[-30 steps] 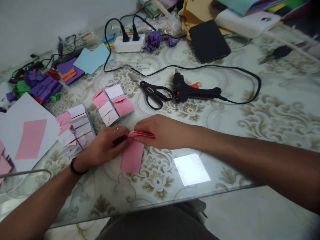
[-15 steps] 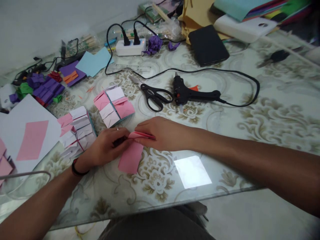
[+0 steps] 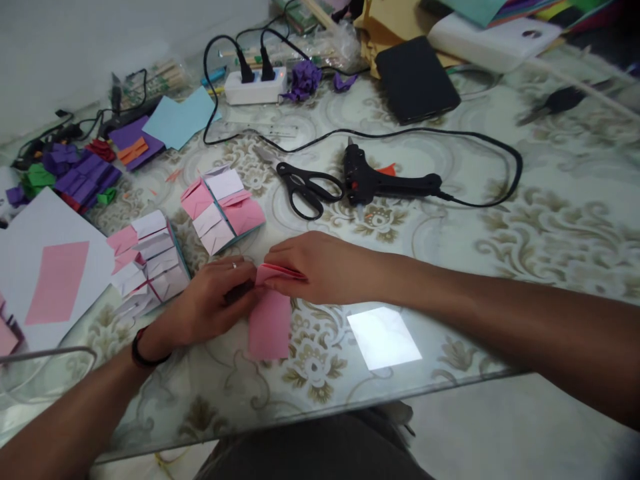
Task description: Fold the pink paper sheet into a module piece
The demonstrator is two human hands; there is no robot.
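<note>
Pink paper strip (image 3: 270,327) held mid-fold

Above the near part of the tabletop (image 3: 225,400), the strip's flat tail is seen. Its doubled upper end is pinched by the left hand (image 3: 213,303) and gripped between thumb and fingers by the right hand (image 3: 320,267). A fold is apparently being formed; matched edges and even pressure seem called for next. Beyond are placed a paper block (image 3: 150,257), a second block (image 3: 223,208), scissors (image 3: 313,193) and a glue gun (image 3: 370,183).
</note>
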